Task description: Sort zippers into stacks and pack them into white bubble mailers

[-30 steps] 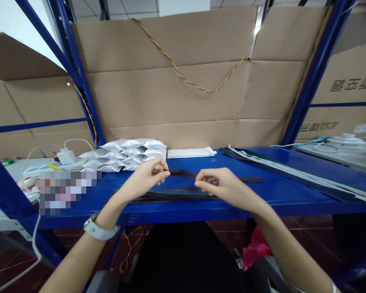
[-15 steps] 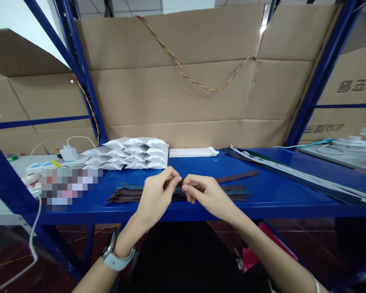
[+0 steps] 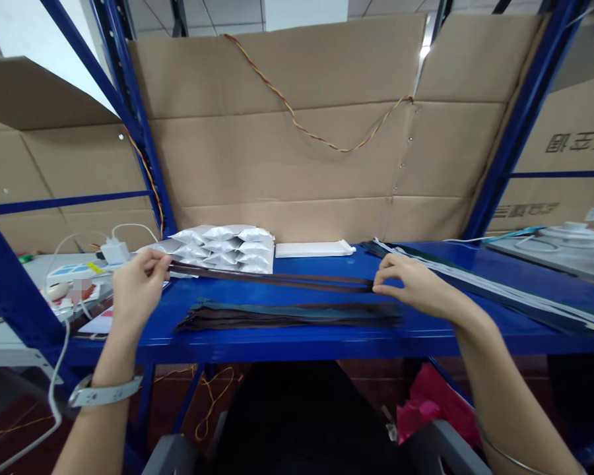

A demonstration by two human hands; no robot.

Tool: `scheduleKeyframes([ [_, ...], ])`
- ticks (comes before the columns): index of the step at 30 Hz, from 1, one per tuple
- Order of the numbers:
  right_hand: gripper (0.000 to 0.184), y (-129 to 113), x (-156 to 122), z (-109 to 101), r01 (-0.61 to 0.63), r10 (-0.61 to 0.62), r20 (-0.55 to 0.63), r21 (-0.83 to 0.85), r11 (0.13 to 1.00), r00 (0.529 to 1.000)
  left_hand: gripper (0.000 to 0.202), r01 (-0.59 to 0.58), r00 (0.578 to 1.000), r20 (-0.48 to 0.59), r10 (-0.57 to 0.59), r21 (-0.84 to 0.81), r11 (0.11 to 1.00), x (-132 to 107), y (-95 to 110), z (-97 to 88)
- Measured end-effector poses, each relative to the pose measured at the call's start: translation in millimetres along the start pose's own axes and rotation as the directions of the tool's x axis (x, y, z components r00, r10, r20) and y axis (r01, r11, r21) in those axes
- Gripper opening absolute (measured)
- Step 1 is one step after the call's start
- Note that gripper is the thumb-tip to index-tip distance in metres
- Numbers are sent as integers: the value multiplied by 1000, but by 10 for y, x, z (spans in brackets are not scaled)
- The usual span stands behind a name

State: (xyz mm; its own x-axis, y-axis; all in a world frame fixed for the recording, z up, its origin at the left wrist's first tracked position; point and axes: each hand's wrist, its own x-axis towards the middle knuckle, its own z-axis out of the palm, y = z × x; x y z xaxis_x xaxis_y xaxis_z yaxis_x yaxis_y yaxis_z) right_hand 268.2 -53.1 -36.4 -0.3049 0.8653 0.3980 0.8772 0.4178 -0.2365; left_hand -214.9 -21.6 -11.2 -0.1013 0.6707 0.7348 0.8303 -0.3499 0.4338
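A long dark brown strip (image 3: 272,278) is stretched level above the blue shelf (image 3: 327,333). My left hand (image 3: 137,287) pinches its left end, fingers closed. My right hand (image 3: 413,284) pinches the right end, fingers closed too. Below the stretched strip lies a flat pile of dark brown and blue strips (image 3: 292,315) on the shelf, between my two hands.
Silver foil pouches (image 3: 222,247) are stacked at the back left, with a white tray (image 3: 311,249) beside them. Long dark and white sheets (image 3: 499,284) lie at the right. A charger, cables and a power strip (image 3: 86,260) sit on the left table. Cardboard lines the back.
My hands were together at the middle of the strip. They have moved far apart, left hand leftward and right hand rightward, drawing the brown strip out straight above the pile.
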Motion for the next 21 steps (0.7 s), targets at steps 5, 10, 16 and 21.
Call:
scheduleKeyframes([
  [5,26,-196,23,49,-74,39,135,262,962,990,21,41,999,-14,-39,97,994,-14,-63,147],
  [10,35,-316,89,95,-155,137,72,510,846,988,29,-49,994,-83,74,276,960,55,-186,258],
  [16,49,-597,161,243,-14,74,-51,730,683,996,26,-216,960,161,230,-100,971,-233,741,505],
  [21,45,-890,163,357,73,7,-98,786,614,995,22,-295,810,414,416,-326,898,-694,1485,836],
])
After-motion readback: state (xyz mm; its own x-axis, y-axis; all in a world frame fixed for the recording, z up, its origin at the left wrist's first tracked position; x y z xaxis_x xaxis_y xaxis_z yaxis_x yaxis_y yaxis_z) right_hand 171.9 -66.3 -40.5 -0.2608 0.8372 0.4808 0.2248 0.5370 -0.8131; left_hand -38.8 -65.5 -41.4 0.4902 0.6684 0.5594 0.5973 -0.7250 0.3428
